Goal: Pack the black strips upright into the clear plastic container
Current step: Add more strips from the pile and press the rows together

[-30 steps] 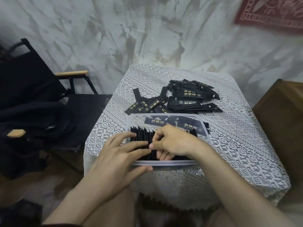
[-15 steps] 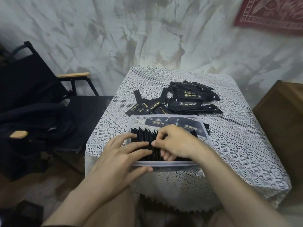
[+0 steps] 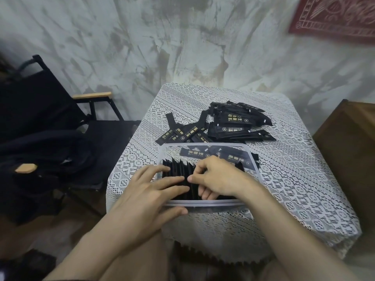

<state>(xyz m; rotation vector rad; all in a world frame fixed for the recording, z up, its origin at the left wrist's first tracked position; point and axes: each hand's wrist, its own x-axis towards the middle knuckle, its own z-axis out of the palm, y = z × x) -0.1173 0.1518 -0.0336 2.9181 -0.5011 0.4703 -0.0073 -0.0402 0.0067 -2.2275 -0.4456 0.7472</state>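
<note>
A small bench [image 3: 182, 102] is covered by a white lace cloth [image 3: 300, 179], on which a clear rectangular plastic container [image 3: 205, 204] is set near the front edge and flat black gold-printed strips [image 3: 233, 126] are heaped just behind it.

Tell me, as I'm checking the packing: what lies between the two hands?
In the head view, upright black strips in the clear plastic container stand between the fingertips of the left hand and the right hand, which pinches some.

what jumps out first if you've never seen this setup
Two bare hands, left hand and right hand, work in a clear plastic container at the table's near edge, handling a row of upright black strips. Behind it a loose pile of strips sprawls on the white lace tablecloth.
</note>
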